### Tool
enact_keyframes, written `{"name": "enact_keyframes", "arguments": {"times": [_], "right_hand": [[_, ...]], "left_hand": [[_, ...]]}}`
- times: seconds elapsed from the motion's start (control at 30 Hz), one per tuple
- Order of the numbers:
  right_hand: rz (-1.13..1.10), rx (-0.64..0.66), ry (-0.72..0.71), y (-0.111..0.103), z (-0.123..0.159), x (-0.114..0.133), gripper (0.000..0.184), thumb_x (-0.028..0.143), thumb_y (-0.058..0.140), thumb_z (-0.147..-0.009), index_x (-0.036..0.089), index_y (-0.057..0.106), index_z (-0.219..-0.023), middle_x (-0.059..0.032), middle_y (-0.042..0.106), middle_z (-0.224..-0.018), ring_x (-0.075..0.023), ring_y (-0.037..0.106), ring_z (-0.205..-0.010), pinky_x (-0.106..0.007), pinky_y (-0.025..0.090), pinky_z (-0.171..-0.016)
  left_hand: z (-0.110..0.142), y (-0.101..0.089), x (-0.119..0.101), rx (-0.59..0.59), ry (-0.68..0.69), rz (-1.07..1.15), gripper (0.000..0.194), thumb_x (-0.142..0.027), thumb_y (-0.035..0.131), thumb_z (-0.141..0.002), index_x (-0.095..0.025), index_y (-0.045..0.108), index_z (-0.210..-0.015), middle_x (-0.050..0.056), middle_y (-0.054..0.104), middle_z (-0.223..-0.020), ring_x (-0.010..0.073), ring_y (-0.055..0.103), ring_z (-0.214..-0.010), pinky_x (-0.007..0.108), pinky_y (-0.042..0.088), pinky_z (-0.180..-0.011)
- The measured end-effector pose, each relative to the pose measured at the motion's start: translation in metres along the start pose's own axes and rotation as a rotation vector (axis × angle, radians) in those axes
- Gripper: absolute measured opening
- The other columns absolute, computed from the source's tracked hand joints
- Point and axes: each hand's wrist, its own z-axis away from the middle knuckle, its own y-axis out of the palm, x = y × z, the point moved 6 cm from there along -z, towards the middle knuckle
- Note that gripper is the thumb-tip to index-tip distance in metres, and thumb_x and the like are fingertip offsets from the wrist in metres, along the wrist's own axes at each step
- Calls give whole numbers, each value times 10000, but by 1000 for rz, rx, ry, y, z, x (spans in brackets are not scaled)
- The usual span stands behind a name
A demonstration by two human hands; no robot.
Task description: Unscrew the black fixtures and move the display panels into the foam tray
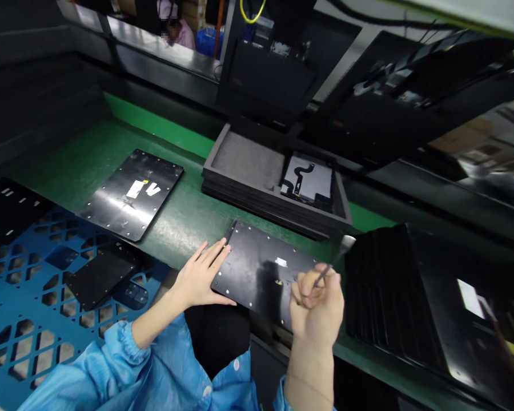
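Our left hand (202, 278) spreads over one end of a black plate (255, 248) on the green surface (180, 228); our right hand (317, 299) grips a thin tool (346, 245). The plate seems set, but the tool's tip isn't on it yet. That hand hides the tool's handle; the dark pile (430, 297) looks blurry.

tray (251, 154) behind panel (255, 264), another panel (131, 206) left, apparently stacked panels (392, 291) right

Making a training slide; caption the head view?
Left hand on a black panel, right hand gripping a thin tool.
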Motion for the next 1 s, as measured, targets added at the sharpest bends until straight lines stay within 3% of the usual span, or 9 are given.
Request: {"name": "enact_keyframes", "arguments": {"times": [0.07,0.1,0.13,0.2,0.27,0.37,0.47,0.73,1.0], "right_hand": [[-76,48,73,2,-2,-5,478,415,736,-1020,231,468,-668,78,349,-555,-96,278,-492,-209,334,-457],[-92,75,94,3,-3,-8,556,413,727,-1005,232,383,-607,53,374,-581,-108,359,-542,-227,414,-521],[-83,102,105,5,-4,-13,566,422,720,-988,229,376,-582,16,459,-642,-127,468,-626,-258,493,-611],[17,131,89,6,-5,-23,478,528,684,-981,219,564,-637,-46,617,-821,-184,611,-825,-331,562,-767],[202,138,53,5,-6,-34,507,680,607,-1016,218,725,-842,-38,648,-822,-187,615,-785,-326,531,-722],[463,182,38,6,-4,-47,606,784,515,-1053,224,731,-964,15,594,-645,-154,520,-579,-298,429,-579],[608,231,28,9,-2,-53,469,677,680,-1026,215,722,-958,-59,770,-855,-179,668,-691,-326,541,-686],[617,226,89,0,3,-65,364,524,911,-872,227,721,-962,-73,793,-959,-233,772,-865,-344,627,-795],[690,271,-62,0,4,-62,248,463,835,-951,233,827,-1045,-76,765,-1084,-229,735,-986,-356,597,-904]], "left_hand": [[0,1,0,0,-3,1,1451,-1045,541,-800,-91,52,-1777,225,286,-1785,377,350,-1651,573,279,-1387],[0,1,0,-2,-4,3,1451,-1044,547,-799,-91,55,-1777,226,289,-1783,380,353,-1650,572,279,-1387],[0,1,0,-5,-3,5,1452,-1043,550,-799,-91,54,-1777,227,293,-1781,380,355,-1648,570,278,-1388],[0,1,0,-4,-2,4,1454,-1045,545,-799,-89,50,-1776,228,294,-1781,374,354,-1650,564,273,-1390],[1,1,-1,-2,-2,4,1450,-1049,531,-801,-90,49,-1776,226,293,-1782,366,350,-1653,556,267,-1392],[1,1,0,1,-11,8,1451,-1054,531,-795,-96,57,-1777,228,296,-1781,368,355,-1650,553,268,-1390],[0,1,1,11,-12,7,1460,-1058,532,-787,-95,56,-1777,224,279,-1789,366,351,-1653,553,266,-1392],[-1,0,0,13,-8,23,1456,-1043,553,-795,-96,47,-1778,225,274,-1790,385,361,-1645,565,277,-1388],[-1,0,0,10,-4,17,1455,-1042,551,-799,-85,55,-1775,233,270,-1789,378,351,-1651,565,258,-1394]]}}
